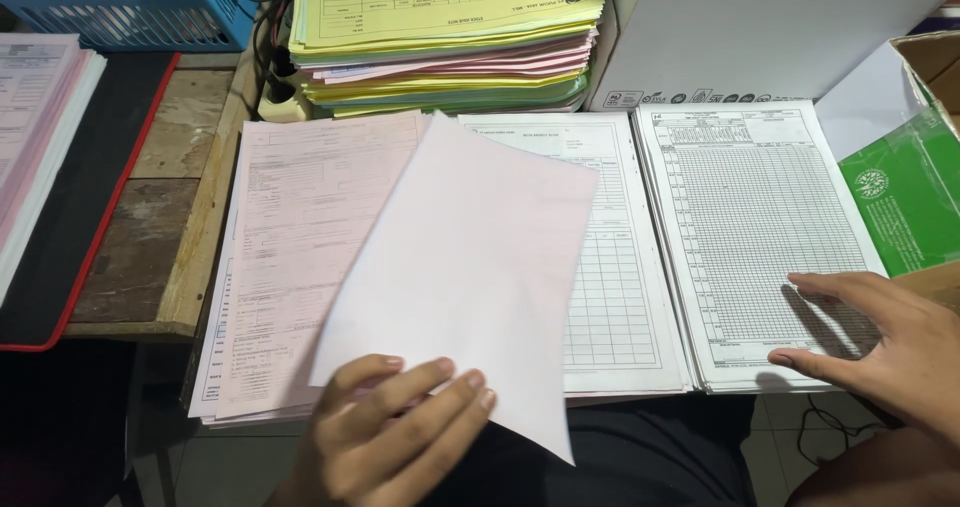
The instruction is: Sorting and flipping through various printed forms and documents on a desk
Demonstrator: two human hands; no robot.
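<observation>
My left hand (395, 427) grips the lower edge of a pale pink sheet (465, 267), lifted and tilted with its blank back toward me. The sheet hangs over a stack of pink printed forms (295, 237) and partly covers a middle stack of white table forms (610, 277). My right hand (880, 337) lies flat, fingers spread, on the lower right corner of a third stack, white forms with a fine grid (750, 227). All three stacks lie side by side along the near edge of a wooden table (170, 217).
A tall pile of yellow, pink and green forms (440, 37) stands behind the stacks. A white cardboard box (760, 27) is at the back right, a green and white carton (905, 197) at the right edge. Far left: blue plastic basket (130, 7), another paper pile (35, 127).
</observation>
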